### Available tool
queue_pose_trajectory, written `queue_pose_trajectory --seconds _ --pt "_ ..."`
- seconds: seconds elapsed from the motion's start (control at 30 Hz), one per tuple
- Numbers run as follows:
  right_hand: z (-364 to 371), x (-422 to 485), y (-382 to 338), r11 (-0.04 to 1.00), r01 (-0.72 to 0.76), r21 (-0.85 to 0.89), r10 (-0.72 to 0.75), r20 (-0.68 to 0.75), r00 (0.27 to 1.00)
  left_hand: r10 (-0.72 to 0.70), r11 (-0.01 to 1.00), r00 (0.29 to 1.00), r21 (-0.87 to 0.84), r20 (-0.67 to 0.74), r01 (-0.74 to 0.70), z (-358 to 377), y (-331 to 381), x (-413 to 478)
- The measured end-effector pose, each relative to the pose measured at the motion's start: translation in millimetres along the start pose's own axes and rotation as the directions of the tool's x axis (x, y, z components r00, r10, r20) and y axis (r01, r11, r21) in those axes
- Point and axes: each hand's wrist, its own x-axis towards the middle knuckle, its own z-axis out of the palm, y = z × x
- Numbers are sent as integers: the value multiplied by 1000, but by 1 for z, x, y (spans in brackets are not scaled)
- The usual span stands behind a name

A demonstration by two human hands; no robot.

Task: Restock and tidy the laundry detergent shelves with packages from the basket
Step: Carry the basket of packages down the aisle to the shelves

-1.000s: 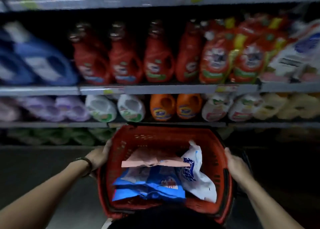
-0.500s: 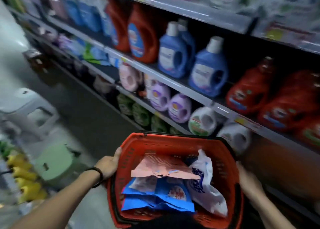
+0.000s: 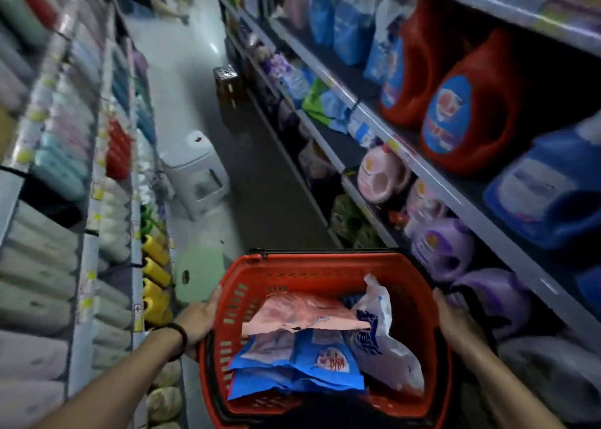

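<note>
We see both hands carrying a red basket (image 3: 325,267) at the lower centre of the frame. The left hand (image 3: 199,318), with a dark band (image 3: 180,335) at the wrist, grips the basket's left wall. The right hand (image 3: 452,319) is clamped on its right side by the black handle.

Inside lie a pink package (image 3: 302,315) on top of a blue package (image 3: 292,371). A white bag (image 3: 385,347) leans against the right wall, touching both.

The detergent shelves (image 3: 383,132) run along the right of the frame. They carry red jugs (image 3: 471,110) at upper right, a blue jug (image 3: 546,197) below them and purple jugs (image 3: 445,249) just beside the basket.

A white stool (image 3: 195,175) stands in the aisle at centre left. A green stool (image 3: 199,272) stands nearer, just beyond the left hand. The shelving at far left is blurred.
</note>
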Motion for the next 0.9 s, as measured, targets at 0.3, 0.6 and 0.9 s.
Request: queue_pose_trajectory --seconds 0.3,0.6,0.9 --pt "99 129 -200 960 203 -192 -162 212 964 -214 972 959 -134 -186 192 -103 10 85" --pt "230 267 -335 926 265 -267 -186 288 939 -257 959 953 -165 -162 231 -213 30 250" --pt "290 312 -502 962 -17 -273 44 94 995 -74 987 997 -143 -13 71 -374 86 420"
